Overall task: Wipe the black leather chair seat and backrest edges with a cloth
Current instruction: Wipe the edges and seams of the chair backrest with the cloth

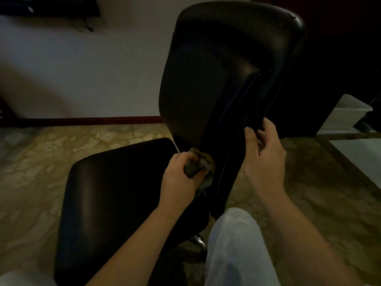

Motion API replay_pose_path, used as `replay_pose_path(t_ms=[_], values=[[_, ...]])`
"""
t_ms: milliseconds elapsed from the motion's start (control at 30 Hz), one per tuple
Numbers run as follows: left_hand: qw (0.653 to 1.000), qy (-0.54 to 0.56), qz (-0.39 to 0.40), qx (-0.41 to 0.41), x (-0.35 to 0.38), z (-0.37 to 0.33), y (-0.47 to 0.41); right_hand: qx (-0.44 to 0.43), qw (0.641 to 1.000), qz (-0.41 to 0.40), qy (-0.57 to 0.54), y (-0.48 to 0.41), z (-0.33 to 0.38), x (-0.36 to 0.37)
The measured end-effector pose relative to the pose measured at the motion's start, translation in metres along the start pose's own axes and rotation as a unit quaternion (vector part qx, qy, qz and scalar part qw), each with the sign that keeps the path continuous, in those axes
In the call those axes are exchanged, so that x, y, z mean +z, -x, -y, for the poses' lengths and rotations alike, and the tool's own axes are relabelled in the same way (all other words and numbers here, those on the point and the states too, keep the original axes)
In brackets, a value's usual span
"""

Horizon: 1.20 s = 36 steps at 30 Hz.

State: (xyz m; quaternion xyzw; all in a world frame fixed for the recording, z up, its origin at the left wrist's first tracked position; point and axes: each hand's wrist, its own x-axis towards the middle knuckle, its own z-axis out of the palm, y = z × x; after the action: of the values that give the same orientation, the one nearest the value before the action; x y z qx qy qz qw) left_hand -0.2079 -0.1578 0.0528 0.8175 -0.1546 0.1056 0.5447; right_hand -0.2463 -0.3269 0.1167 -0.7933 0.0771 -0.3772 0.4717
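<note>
Olive cloth (199, 166) against backrest edge (208, 141)

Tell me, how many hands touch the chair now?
2. The left hand presses the cloth at the backrest base, above the seat; the right hand grips the backrest's side edge.

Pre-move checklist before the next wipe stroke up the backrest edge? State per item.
1. Crumpled grey-green cloth gripped in left hand: ok.
2. Cloth touching lower edge of black leather backrest: ok.
3. Right hand steadying the backrest's other edge: ok.
4. Upward path along the edge free of obstacles: ok.
5. Black leather seat already wiped: cannot tell.
6. Cloth clean enough: cannot tell, too dark.
</note>
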Motion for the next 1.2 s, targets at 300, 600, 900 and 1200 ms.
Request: replay_pose_path(t_ms=[300,600,900,1200], values=[[0.997,0.022,-0.033,0.066,0.001,-0.040,-0.029,0.006,1.000,-0.003,0.015,-0.002,-0.003,0.000],[0.999,-0.028,0.020,0.029,-0.007,-0.011,-0.009,0.003,1.000,-0.003,0.025,-0.002,-0.002,-0.002],[0.996,-0.004,-0.026,0.087,-0.001,-0.036,-0.019,0.003,1.000,-0.005,0.023,-0.001,-0.003,-0.002],[0.999,-0.039,0.020,-0.005,-0.001,0.008,0.009,-0.008,1.000,-0.002,0.004,-0.002,0.000,-0.003]])
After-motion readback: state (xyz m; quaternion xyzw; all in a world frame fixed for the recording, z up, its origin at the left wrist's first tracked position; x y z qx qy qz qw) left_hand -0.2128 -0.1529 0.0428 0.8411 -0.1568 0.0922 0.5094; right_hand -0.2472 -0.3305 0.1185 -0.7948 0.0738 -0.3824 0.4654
